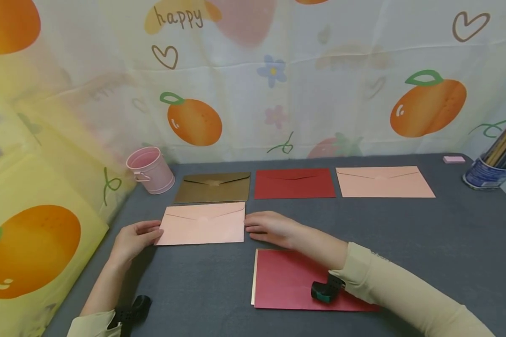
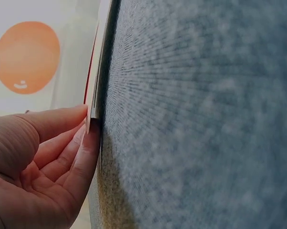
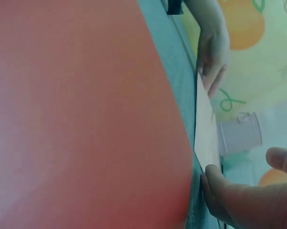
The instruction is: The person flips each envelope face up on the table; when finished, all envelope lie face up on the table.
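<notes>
Pinching the left edge of the peach envelope (image 1: 202, 225) with your left hand (image 1: 130, 239), you touch its right edge with the extended fingers of your right hand (image 1: 275, 229). Its long axis runs left-right — flap tip towards you — just before the gold envelope (image 1: 212, 192). The curtain (image 1: 244, 93) reads "happy"; dark table (image 1: 198, 281) extends nearer.

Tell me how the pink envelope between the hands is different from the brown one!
The pink envelope is pale; the brown envelope is darker. The left hand pinches the pink envelope's edge; no hand touches the brown envelope. The pink envelope is in front; the brown envelope is behind it. Both have their flap sides facing up.
</notes>
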A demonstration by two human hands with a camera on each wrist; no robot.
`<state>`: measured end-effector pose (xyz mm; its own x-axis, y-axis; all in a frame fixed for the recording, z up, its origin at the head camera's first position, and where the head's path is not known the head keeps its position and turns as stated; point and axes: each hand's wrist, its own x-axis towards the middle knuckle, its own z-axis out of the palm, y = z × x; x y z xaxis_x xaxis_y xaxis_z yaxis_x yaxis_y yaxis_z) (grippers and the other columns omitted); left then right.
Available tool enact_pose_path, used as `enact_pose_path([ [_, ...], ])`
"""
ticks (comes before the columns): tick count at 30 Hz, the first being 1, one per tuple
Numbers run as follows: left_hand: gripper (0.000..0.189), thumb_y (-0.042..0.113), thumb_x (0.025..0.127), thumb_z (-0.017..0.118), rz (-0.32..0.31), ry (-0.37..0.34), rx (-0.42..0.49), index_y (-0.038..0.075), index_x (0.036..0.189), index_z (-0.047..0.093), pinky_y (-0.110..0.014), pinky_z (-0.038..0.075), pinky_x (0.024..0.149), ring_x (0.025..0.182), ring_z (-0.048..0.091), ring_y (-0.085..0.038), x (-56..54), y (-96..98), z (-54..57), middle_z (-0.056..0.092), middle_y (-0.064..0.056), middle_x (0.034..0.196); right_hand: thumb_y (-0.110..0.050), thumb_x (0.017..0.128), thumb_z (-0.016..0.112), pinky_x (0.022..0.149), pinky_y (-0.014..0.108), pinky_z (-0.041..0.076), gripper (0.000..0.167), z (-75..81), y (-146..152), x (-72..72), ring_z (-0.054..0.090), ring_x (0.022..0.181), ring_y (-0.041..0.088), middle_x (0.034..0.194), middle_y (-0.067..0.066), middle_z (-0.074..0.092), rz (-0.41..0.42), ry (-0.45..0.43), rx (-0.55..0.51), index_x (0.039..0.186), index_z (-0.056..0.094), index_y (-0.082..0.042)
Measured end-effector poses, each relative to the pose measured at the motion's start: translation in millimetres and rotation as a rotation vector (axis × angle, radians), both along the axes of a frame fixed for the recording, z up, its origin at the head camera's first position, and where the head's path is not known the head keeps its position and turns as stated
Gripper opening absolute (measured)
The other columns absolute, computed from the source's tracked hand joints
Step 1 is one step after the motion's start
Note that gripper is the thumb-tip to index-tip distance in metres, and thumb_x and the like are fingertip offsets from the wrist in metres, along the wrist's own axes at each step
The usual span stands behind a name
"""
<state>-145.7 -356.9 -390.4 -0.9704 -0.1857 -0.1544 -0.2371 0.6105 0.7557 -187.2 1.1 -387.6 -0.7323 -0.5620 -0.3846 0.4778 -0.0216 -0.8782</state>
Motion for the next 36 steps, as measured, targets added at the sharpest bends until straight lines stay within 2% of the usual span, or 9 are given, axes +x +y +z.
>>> enact_pose_path([
  [5, 0.053, 0.029, 0.091, 0.070, 0.002, 0.006, -0.050, -0.005, 0.129, 0.059, -0.017, 0.050, 0.068, 0.082, 0.061, -0.004, -0.7, 3.1, 0.2, 0.069, -0.017, 0.111, -0.009, 0.098, 0.053, 0.110, 0.040, 0.035, 0.056, -1.4, 11.6, 2.0, 0.040, 0.134, 0.034, 0.150, 0.021, 0.034, -0.003, 0.005, -0.005, 0.146, 0.031, 0.008],
  [11, 0.047, 0.031, 0.093, 0.067, 0.000, 0.054, -0.174, 0.000, 0.127, 0.062, -0.028, 0.049, 0.073, 0.102, 0.061, -0.029, -2.6, 9.2, -0.8, 0.066, -0.020, 0.117, -0.010, 0.100, 0.051, 0.110, 0.039, 0.035, 0.055, 3.1, 38.6, 6.7, 0.036, 0.138, 0.035, 0.152, 0.023, 0.031, 0.015, 0.030, -0.019, 0.148, 0.029, 0.007],
  [15, 0.044, 0.033, 0.096, 0.062, -0.004, 0.133, -0.226, 0.002, 0.127, 0.062, -0.044, 0.048, 0.084, 0.114, 0.055, -0.038, -2.2, 23.3, 4.6, 0.063, -0.022, 0.122, -0.011, 0.101, 0.050, 0.110, 0.040, 0.034, 0.055, 11.6, 62.8, 9.8, 0.034, 0.138, 0.037, 0.152, 0.024, 0.031, 0.033, 0.088, -0.004, 0.149, 0.028, 0.006],
  [17, 0.040, 0.030, 0.097, 0.061, -0.023, 0.203, -0.225, 0.003, 0.126, 0.063, -0.049, 0.048, 0.090, 0.114, 0.056, -0.038, -0.3, 36.6, 8.1, 0.063, -0.022, 0.121, -0.014, 0.101, 0.050, 0.110, 0.041, 0.035, 0.054, 16.1, 75.2, 11.9, 0.036, 0.137, 0.037, 0.152, 0.023, 0.033, 0.037, 0.148, 0.023, 0.149, 0.030, 0.004],
  [19, 0.034, 0.024, 0.097, 0.062, -0.069, 0.297, -0.206, 0.003, 0.123, 0.065, -0.049, 0.048, 0.093, 0.111, 0.059, -0.035, 1.2, 52.6, 10.3, 0.065, -0.019, 0.117, -0.016, 0.101, 0.051, 0.109, 0.042, 0.036, 0.053, 19.8, 87.4, 14.5, 0.037, 0.136, 0.038, 0.151, 0.023, 0.035, 0.040, 0.211, 0.043, 0.148, 0.034, 0.002],
  [23, 0.022, 0.015, 0.094, 0.066, -0.203, 0.461, -0.127, 0.008, 0.114, 0.071, -0.032, 0.055, 0.085, 0.097, 0.066, -0.021, 3.1, 89.5, 11.9, 0.070, -0.007, 0.107, -0.021, 0.100, 0.055, 0.106, 0.043, 0.040, 0.047, 25.7, 110.6, 22.7, 0.044, 0.130, 0.038, 0.146, 0.019, 0.043, 0.040, 0.333, 0.110, 0.142, 0.045, -0.002],
  [27, 0.018, 0.009, 0.092, 0.068, -0.371, 0.561, -0.006, 0.013, 0.109, 0.073, -0.026, 0.055, 0.081, 0.094, 0.066, -0.012, 9.6, 127.9, 17.0, 0.072, 0.001, 0.103, -0.023, 0.100, 0.057, 0.101, 0.044, 0.045, 0.039, 28.2, 131.5, 35.0, 0.052, 0.122, 0.037, 0.137, 0.018, 0.053, 0.066, 0.467, 0.197, 0.133, 0.055, -0.003],
  [31, 0.021, 0.006, 0.091, 0.067, -0.587, 0.598, 0.084, 0.015, 0.109, 0.073, -0.030, 0.056, 0.081, 0.093, 0.066, -0.010, 19.2, 162.2, 19.5, 0.071, 0.003, 0.103, -0.023, 0.100, 0.056, 0.096, 0.043, 0.048, 0.033, 25.9, 149.3, 48.8, 0.055, 0.119, 0.036, 0.130, 0.017, 0.057, 0.123, 0.579, 0.261, 0.127, 0.060, -0.003],
  [36, 0.028, 0.014, 0.094, 0.066, -0.876, 0.543, 0.031, 0.018, 0.121, 0.066, -0.031, 0.052, 0.090, 0.106, 0.061, -0.010, 32.6, 193.8, 15.6, 0.066, 0.004, 0.116, -0.026, 0.100, 0.057, 0.089, 0.032, 0.052, 0.026, 17.3, 166.9, 65.2, 0.062, 0.108, 0.022, 0.119, 0.006, 0.064, 0.178, 0.776, 0.387, 0.120, 0.064, -0.011],
])
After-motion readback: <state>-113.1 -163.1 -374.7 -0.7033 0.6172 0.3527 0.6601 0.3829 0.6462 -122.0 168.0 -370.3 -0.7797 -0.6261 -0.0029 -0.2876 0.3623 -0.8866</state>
